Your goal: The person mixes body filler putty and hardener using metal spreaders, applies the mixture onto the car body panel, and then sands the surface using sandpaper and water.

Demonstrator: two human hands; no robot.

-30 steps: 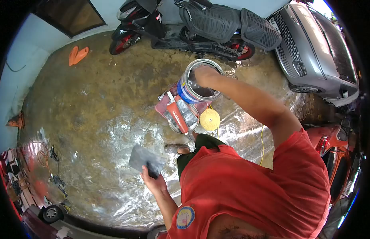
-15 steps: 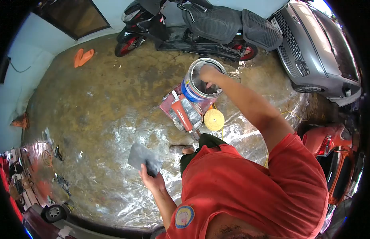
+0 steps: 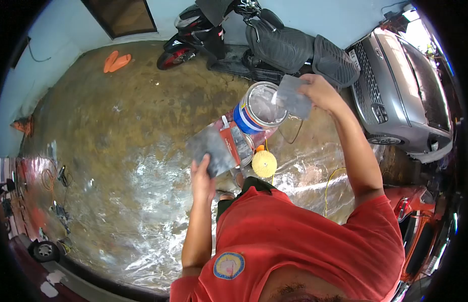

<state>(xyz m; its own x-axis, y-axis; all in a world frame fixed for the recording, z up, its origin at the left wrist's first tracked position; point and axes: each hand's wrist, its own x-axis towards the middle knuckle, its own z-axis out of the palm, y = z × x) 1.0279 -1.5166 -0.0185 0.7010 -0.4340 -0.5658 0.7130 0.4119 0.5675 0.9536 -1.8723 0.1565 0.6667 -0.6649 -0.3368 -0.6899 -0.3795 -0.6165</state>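
My left hand [image 3: 201, 182] grips the lower edge of a flat grey plate [image 3: 210, 147], thumb on top. The plate partly covers a red tube with a white cap [image 3: 231, 146]. My right hand [image 3: 320, 93] pinches a thin grey spreader [image 3: 294, 100] at the right rim of a large open can with a blue band [image 3: 243, 120]. A little pale paste clings to the spreader's left edge. Grey-white paste [image 3: 261, 103] shows inside the can. A round yellow pad [image 3: 264, 164] lies just below the tube and can.
A black motorcycle [image 3: 279, 45] stands along the far wall. At right is a silver car [image 3: 390, 85], with a red vehicle [image 3: 405, 201] nearer me. Orange slippers [image 3: 117, 61] lie at far left. A yellow cord [image 3: 327, 189] crosses the wet-looking floor [image 3: 143, 116].
My right hand has come up out of the can and moved right, bringing the spreader into sight. My left hand has raised the plate up and right, towards the can.
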